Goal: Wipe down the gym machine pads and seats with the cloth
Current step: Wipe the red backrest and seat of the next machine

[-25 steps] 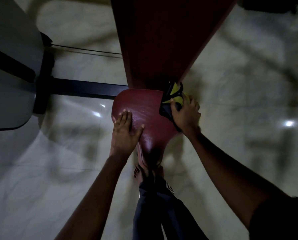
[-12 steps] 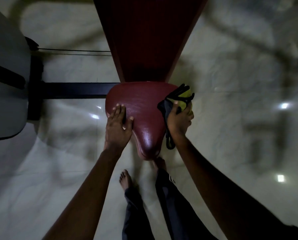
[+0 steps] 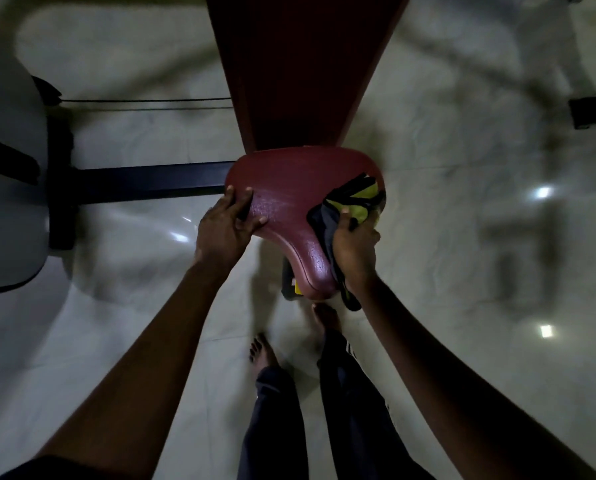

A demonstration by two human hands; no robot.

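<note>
A dark red padded seat (image 3: 289, 192) sits in the middle of the view, with a long red back pad (image 3: 300, 71) rising behind it. My right hand (image 3: 353, 247) grips a yellow and black cloth (image 3: 353, 199) against the seat's right edge; part of the cloth hangs down past the seat's narrow front. My left hand (image 3: 225, 226) rests on the seat's left edge, fingers spread over the rim, thumb on top. The seat's surface shines with small wet spots.
A black frame bar (image 3: 144, 181) runs left from the seat to a grey machine housing (image 3: 9, 188). Thin cables (image 3: 144, 102) stretch behind it. My bare feet (image 3: 263, 351) stand on glossy pale floor tiles just below the seat. A dark object (image 3: 592, 112) sits at far right.
My right hand has slid the cloth back along the seat's right edge, from beside the back pad toward the narrow front. My left hand shifted outward to the seat's left rim.
</note>
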